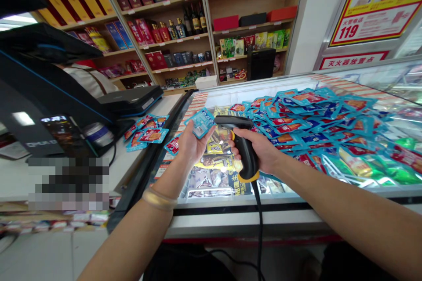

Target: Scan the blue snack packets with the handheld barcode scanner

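Observation:
My right hand (253,147) is wrapped round the grip of a black and yellow barcode scanner (249,158), its head turned to the left and its cable hanging down. In my left hand (194,142) is a blue snack packet (201,122), pinched by the thumb and fingers with its printed back facing up. The packet is just left of the scanner's head, apart from it. A large pile of similar blue and red snack packets (296,116) lies on the glass-topped freezer (204,199) to the right. A smaller pile of packets (148,134) rests on the counter at left.
A dark checkout terminal (49,92) and a black flat device (132,99) stand on the left counter (132,167). A phone (67,136) leans by the terminal. Shelves (165,2) with boxes and bottles line the back. The scanner cable (259,219) runs down the freezer's front.

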The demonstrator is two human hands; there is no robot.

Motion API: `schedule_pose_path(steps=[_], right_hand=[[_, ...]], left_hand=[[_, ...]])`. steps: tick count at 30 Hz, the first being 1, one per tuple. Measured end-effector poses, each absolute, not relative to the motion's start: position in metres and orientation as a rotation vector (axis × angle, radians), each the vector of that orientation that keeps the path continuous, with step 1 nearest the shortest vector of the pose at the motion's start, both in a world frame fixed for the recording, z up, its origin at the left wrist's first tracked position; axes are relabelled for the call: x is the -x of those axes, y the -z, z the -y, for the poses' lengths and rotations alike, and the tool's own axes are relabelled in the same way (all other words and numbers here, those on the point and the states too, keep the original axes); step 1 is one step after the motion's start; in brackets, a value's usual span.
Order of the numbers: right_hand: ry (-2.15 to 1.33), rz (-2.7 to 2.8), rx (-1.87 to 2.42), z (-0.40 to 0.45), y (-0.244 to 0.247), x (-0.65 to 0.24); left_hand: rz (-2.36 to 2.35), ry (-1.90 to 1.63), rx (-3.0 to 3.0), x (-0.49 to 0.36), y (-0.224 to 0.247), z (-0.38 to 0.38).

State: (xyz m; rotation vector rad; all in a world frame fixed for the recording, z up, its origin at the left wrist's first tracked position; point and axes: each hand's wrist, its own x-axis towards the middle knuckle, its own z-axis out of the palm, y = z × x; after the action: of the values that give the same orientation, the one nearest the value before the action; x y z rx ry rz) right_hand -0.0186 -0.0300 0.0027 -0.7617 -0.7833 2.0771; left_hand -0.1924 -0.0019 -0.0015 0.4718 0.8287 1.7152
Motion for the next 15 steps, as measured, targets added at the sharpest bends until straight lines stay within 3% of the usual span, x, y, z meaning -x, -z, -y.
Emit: schedule_pose_path(steps=[15], right_hand=[[-2.244,0.716,0.689,0.032,0.002,0.025]], left_hand=[[-0.798,-1.675,-0.833,0.19,0.015,0.001]])
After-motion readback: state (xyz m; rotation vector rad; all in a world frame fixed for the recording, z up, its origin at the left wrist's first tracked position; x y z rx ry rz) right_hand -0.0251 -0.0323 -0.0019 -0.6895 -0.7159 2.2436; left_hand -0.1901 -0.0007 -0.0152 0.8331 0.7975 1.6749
